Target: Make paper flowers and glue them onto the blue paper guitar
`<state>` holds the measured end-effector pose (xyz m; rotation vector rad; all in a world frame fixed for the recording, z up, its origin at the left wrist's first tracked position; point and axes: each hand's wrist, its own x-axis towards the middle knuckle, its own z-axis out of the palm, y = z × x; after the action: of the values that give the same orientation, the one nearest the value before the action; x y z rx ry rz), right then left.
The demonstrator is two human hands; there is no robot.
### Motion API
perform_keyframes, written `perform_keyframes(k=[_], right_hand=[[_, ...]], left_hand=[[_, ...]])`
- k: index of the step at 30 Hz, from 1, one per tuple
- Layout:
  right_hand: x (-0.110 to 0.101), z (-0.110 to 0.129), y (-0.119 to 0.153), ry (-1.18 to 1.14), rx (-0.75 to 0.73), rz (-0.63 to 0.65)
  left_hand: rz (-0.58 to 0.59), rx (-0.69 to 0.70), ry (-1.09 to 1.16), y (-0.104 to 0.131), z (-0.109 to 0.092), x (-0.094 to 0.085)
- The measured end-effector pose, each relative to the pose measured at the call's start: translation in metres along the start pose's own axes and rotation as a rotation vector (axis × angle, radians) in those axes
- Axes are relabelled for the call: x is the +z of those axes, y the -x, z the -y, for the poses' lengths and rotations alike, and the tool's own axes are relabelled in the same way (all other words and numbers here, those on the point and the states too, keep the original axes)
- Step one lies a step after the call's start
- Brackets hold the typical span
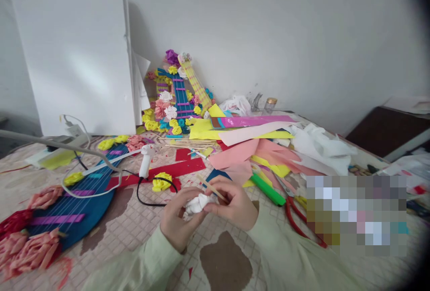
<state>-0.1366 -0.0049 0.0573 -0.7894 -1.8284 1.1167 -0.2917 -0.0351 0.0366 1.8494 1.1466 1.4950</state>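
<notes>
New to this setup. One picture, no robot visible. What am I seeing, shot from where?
There's no machine: these are a person's bare hands, filmed by a head-worn camera looking forward and down. The left hand holds a crumpled white paper-like piece; the right hand holds a thin pale wooden-looking stick against or near it. On the patterned tabletop lie a blue guitar-shaped craft with flowers, a white glue gun, pink sheets and red-handled scissors.

1 head view, facing forward and down, hands (177,223) near
</notes>
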Motion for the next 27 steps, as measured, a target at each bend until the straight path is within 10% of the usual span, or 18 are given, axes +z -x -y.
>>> perform_keyframes(k=[5, 11, 27], right_hand=[[-0.003, 0.008, 0.002, -0.057, -0.075, 0.060], [-0.001, 0.002, 0.004, -0.131, 0.121, 0.128], [0.005, -0.007, 0.001, -0.214, 0.281, 0.075]], left_hand=[[0.057, 0.038, 0.055, 0.002, -0.010, -0.001], [0.236, -0.313, 0.389, 0.002, -0.010, 0.001], [-0.053, -0.537, 0.467, 0.000, -0.009, 0.007]])
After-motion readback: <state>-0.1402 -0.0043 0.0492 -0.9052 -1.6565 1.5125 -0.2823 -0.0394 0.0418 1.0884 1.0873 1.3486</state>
